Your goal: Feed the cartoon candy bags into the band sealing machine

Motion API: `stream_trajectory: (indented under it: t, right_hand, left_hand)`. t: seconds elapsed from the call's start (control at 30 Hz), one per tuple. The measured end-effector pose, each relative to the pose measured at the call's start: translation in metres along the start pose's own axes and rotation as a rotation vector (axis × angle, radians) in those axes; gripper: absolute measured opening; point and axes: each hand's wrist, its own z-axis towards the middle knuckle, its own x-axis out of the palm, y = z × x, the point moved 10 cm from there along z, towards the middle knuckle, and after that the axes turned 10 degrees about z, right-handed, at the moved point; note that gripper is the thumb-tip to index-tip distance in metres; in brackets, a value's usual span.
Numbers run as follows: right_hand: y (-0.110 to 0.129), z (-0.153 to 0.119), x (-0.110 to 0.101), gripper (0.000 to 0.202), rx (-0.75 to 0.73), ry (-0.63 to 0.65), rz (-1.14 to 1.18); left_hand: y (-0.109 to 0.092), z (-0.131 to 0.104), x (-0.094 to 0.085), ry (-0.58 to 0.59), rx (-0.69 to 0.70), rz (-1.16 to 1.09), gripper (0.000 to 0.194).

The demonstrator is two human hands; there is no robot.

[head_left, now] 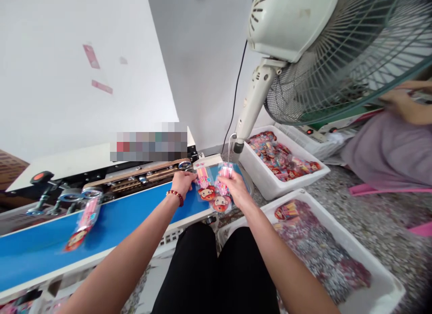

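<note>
Doll-face packets (83, 224): one on blue belt (135, 217) at left, two at its right end. Left hand (182, 182) reaches in, fingers nearly closed, pinching one packet's edge; right hand (238, 188) angles inward, thumb and fingers closed on the other. Far white bin (270, 188) holds colourful packets; near white bin (381, 289), more packets, many greyish.

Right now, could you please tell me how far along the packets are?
One packet already lies along the blue belt. The right hand holds a second packet; the left hand is at the edge of a third packet. More packets sit in the near bin and far bin; finished or left, I cannot tell.
</note>
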Motion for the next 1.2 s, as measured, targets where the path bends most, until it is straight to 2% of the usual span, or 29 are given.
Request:
stream_trajectory:
  t: [0.1,0.17,0.23,0.27,0.33,0.4,0.43,0.47,0.6,0.63,0.7,0.77,0.87,1.03,1.1,1.2]
  right_hand:
    - [-0.006,-0.002,0.008,0.032,0.038,0.035,0.038]
    - [-0.008,-0.004,0.014,0.032,0.050,0.050,0.050]
    - [-0.008,-0.006,0.020,0.033,0.056,0.060,0.053]
    - [-0.008,-0.007,0.023,0.033,0.061,0.071,0.063]
    - [-0.006,-0.010,0.032,0.030,0.079,0.109,0.097]
    - [-0.002,-0.012,0.039,0.025,0.092,0.139,0.120]
    - [0.000,-0.013,0.042,0.024,0.090,0.147,0.123]
    - [0.002,-0.013,0.045,0.024,0.086,0.153,0.123]
    - [0.007,-0.014,0.056,0.031,0.061,0.221,0.124]
    - [0.007,-0.015,0.057,0.033,0.050,0.239,0.110]
    - [0.011,-0.017,0.056,0.037,0.025,0.267,0.081]
    - [0.018,-0.020,0.050,0.037,0.002,0.279,0.051]
    - [0.036,-0.026,0.035,0.026,-0.056,0.254,-0.031]
    - [0.058,-0.038,0.029,0.025,-0.111,0.249,0.001]
    - [0.062,-0.043,0.032,0.025,-0.113,0.253,0.040]
    - [0.074,-0.052,0.032,0.026,-0.142,0.235,0.058]
  left_hand:
    - [0.009,0.008,-0.027,-0.092,0.011,0.099,0.020]
    - [0.018,0.008,-0.048,-0.106,0.022,0.191,0.021]
    - [0.028,0.002,-0.070,-0.107,0.026,0.291,0.023]
    - [0.032,-0.004,-0.083,-0.142,0.026,0.347,0.024]
    - [0.030,-0.024,-0.110,-0.312,0.066,0.474,0.030]
    - [0.016,-0.050,-0.120,-0.487,0.173,0.562,0.034]
    - [0.008,-0.060,-0.113,-0.500,0.239,0.566,0.032]
    - [0.002,-0.066,-0.098,-0.447,0.296,0.534,0.030]
    - [-0.018,-0.065,-0.021,-0.051,0.354,0.189,0.038]
    - [-0.024,-0.063,-0.008,0.000,0.354,0.099,0.040]
    - [-0.034,-0.056,0.007,0.045,0.348,-0.053,0.039]
    - [-0.038,-0.052,0.011,0.058,0.337,-0.162,0.035]
    - [-0.041,-0.054,0.006,0.071,0.338,-0.215,0.034]
    - [-0.065,-0.073,-0.008,0.055,0.538,-0.132,0.034]
    - [-0.072,-0.078,-0.002,0.125,0.567,-0.137,0.031]
    - [-0.078,-0.085,0.006,0.219,0.532,-0.190,0.029]
